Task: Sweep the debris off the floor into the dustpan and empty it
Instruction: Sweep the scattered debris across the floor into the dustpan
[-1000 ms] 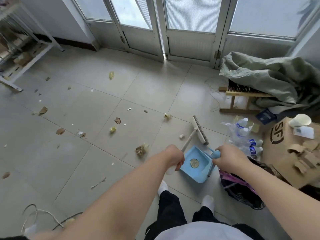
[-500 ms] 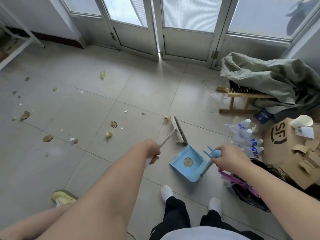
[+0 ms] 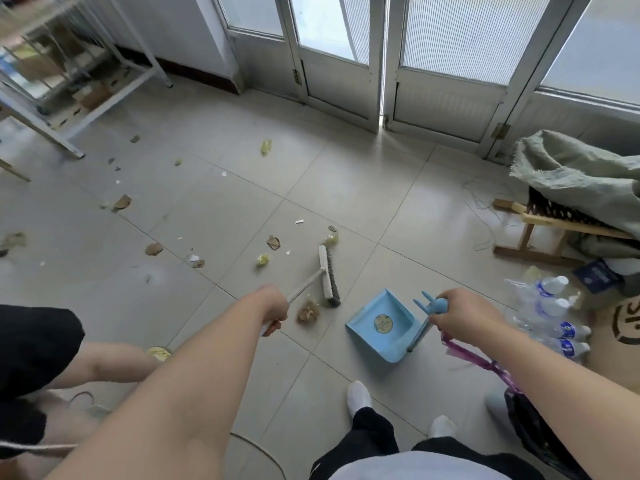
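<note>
My left hand (image 3: pixel 275 310) grips the pale handle of a white broom (image 3: pixel 328 277) whose dark bristles rest on the tiled floor. A crumpled brown scrap (image 3: pixel 307 311) lies just left of the bristles. The blue dustpan (image 3: pixel 382 325) stands on the floor to the right, its mouth facing the broom, and my right hand (image 3: pixel 460 315) is closed around its blue upright handle. Brown leaf bits (image 3: pixel 273 242), yellow-green lumps (image 3: pixel 262 259) and white paper flecks (image 3: pixel 299 222) are scattered over the tiles to the left and beyond the broom.
A black rubbish bag with pink ties (image 3: pixel 533 420) sits at my right. Water bottles (image 3: pixel 550 313), a cardboard box (image 3: pixel 623 320), a wooden stand (image 3: pixel 540 233) and a green sack (image 3: pixel 581 171) crowd the right side. A white rack (image 3: pixel 69 81) stands far left. Another person's leg (image 3: pixel 104 362) is at left.
The broom head has swung left, away from the dustpan mouth, and now rests beside a brown scrap. The view has shifted left, and another person's leg has come into sight.
</note>
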